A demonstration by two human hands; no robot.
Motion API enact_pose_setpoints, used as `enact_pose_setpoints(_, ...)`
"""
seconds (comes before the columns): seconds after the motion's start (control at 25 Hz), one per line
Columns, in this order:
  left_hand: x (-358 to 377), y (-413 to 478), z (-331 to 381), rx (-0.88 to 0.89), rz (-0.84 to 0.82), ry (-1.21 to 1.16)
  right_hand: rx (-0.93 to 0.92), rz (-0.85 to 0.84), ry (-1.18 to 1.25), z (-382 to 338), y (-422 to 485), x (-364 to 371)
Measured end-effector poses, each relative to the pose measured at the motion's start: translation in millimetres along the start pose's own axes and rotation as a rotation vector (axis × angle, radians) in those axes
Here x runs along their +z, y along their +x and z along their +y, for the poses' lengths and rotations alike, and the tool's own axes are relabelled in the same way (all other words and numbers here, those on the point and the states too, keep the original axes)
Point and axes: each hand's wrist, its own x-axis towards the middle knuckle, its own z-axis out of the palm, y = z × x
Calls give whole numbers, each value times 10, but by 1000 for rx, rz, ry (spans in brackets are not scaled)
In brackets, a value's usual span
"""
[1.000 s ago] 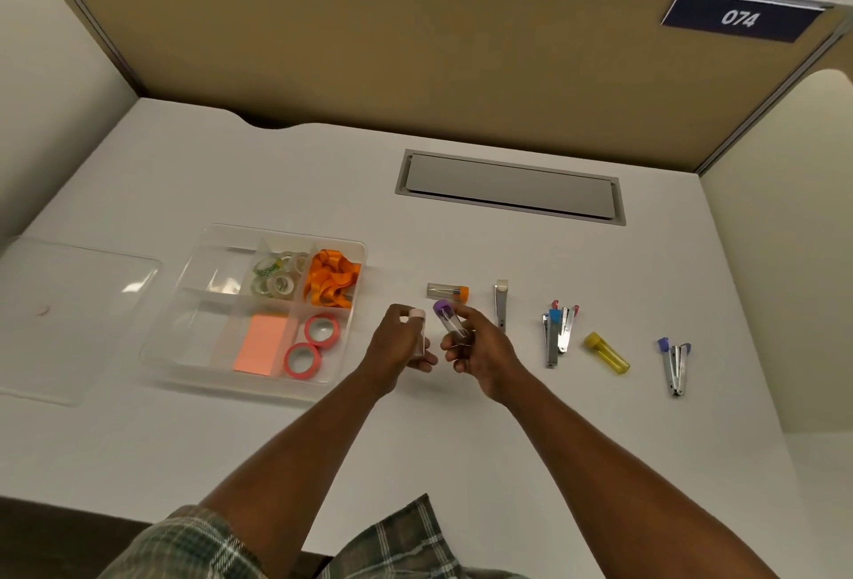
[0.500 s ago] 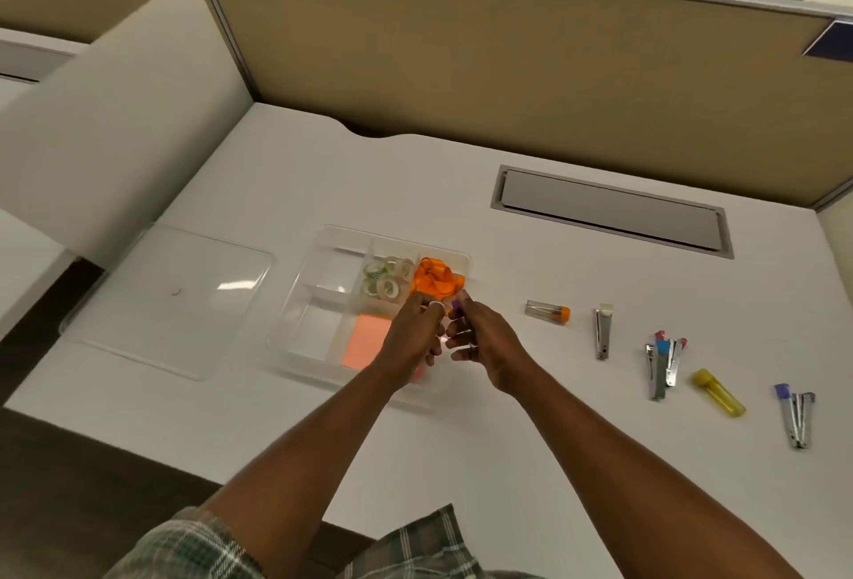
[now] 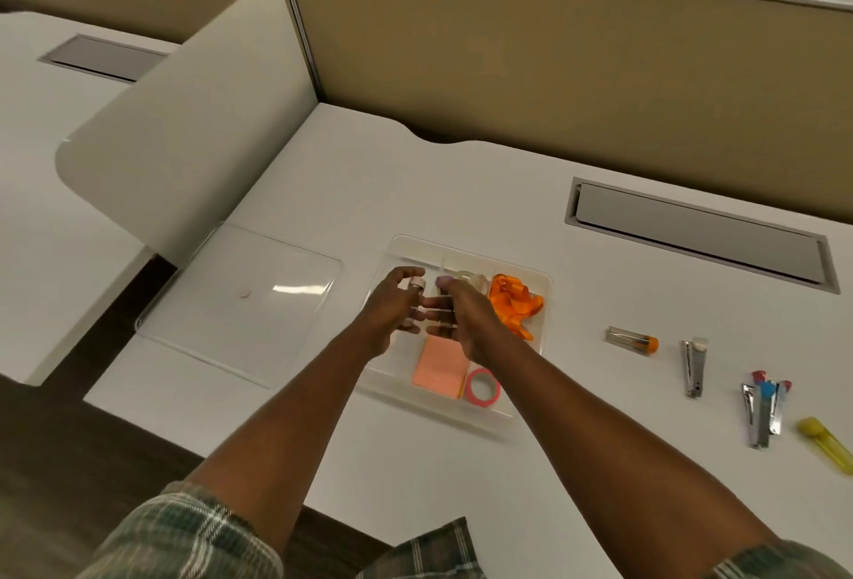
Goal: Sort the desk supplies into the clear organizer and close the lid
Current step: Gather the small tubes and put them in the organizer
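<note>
The clear organizer [image 3: 531, 412] lies on the white desk with my two hands above its left compartments. My left hand [image 3: 392, 306] is shut on a small clear tube with a pink cap [image 3: 417, 284]. My right hand [image 3: 461, 315] is shut on a clear tube with a purple cap [image 3: 444, 282]. Inside the organizer are orange ribbon [image 3: 514, 304], a salmon sticky-note pad [image 3: 441, 368], a pink tape roll [image 3: 482, 387] and clear tape rolls [image 3: 471, 276], partly hidden by my hand. The clear lid [image 3: 240, 301] rests flat to the organizer's left.
To the right on the desk lie an orange-capped tube [image 3: 632, 339], a silver staple remover [image 3: 693, 366], a cluster of coloured clips [image 3: 764, 410] and a yellow tube [image 3: 826, 442]. A grey cable hatch [image 3: 697, 234] sits at the back. A beige divider panel [image 3: 184, 126] stands at left.
Both hands have carried their tubes leftward from the open desk to above the organizer's left compartments. The camera has swung left too.
</note>
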Motion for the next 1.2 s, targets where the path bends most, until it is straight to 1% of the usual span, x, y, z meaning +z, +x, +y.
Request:
enact_pose_setpoints(0.08, -82, 131, 49, 75, 9, 76, -26, 17, -57, -91, 127, 124)
enact_pose_setpoints(0.24, -96, 356, 88, 112, 20, 70, -11, 59, -142, -209, 356, 295)
enact_pose_setpoints(0.4, -35, 518, 80, 81, 46, 88, 36, 86, -160, -240, 495, 391)
enact_pose_setpoints(0.52, -9, 604, 80, 33, 34, 100, 69, 91, -120, -251, 557, 418)
enact_pose_setpoints(0.68, 25, 654, 57, -38, 18, 109, 85, 76, -96, -282, 601, 433)
enact_pose_setpoints(0.76, 40, 650, 52, -38, 23, 81, 79, 65, -117, -288, 609, 424)
enact_pose_setpoints(0.84, 56, 631, 57, 17, 96, 115, 55, 56, -138, -293, 588, 395)
enact_pose_setpoints(0.92, 94, 608, 81, 118, 230, 259, 20, 53, -142, -309, 530, 336)
enact_pose_setpoints(0.96, 140, 593, 102, 164, 271, 326, 0, 51, -131, -322, 488, 289)
enact_pose_setpoints(1.08, 379, 521, 206, 245, 270, 360, -85, 68, -85, -369, 303, 92)
enact_pose_setpoints(1.2, 733, 410, 313, 314, 209, 334, -167, 130, -117, -370, 99, -239)
